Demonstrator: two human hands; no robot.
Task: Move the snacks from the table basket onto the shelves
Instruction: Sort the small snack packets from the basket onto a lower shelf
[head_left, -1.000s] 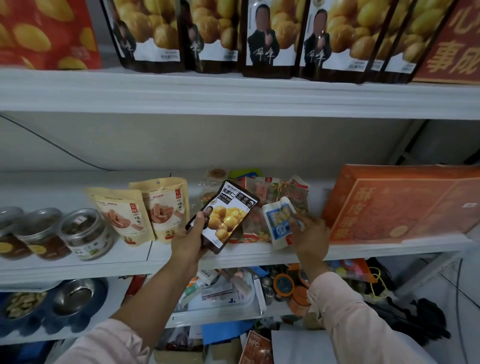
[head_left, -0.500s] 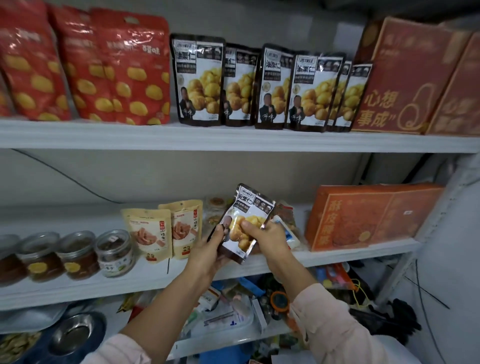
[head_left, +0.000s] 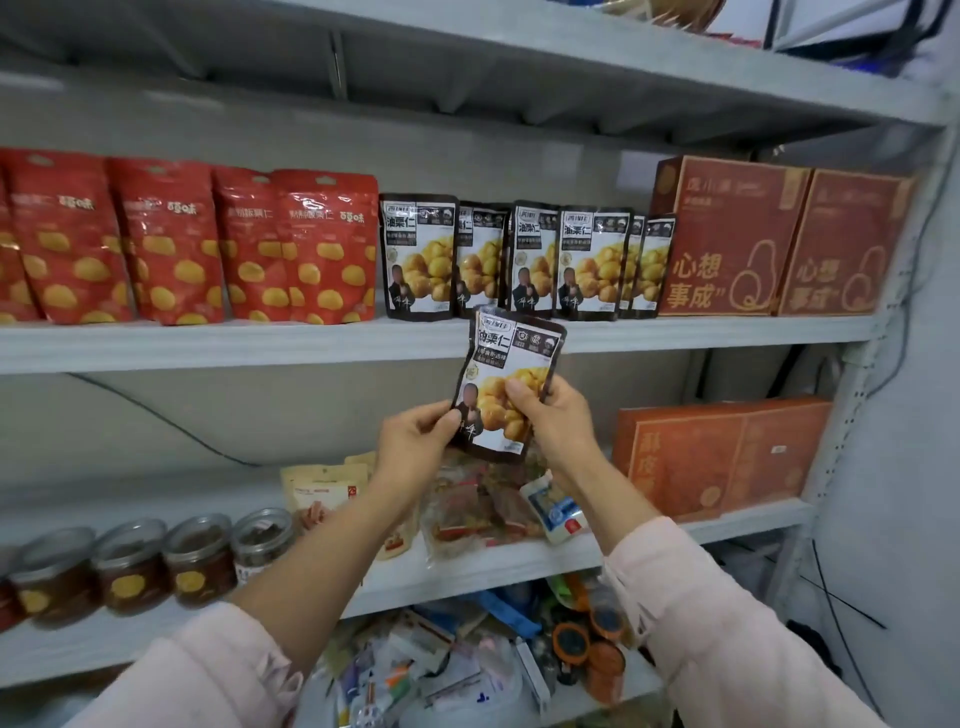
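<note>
I hold a black-and-white chestnut snack pouch (head_left: 506, 364) upright in both hands. My left hand (head_left: 413, 441) pinches its lower left corner, and my right hand (head_left: 558, 421) grips its right side. The pouch's top overlaps the front edge of the upper shelf (head_left: 208, 345), just below a row of several matching chestnut pouches (head_left: 524, 260) that stand there. The table basket is out of view.
Red chestnut bags (head_left: 182, 244) fill the upper shelf's left, red gift boxes (head_left: 779, 239) its right. On the middle shelf (head_left: 467, 569) are jars (head_left: 156, 566), tan pouches (head_left: 322, 493), loose packets (head_left: 483, 509) and orange boxes (head_left: 717, 457). A cluttered shelf lies below.
My right hand let go of a small white-and-blue packet on the middle shelf and joined the left on the chestnut pouch. Both hands raised the pouch toward the upper shelf.
</note>
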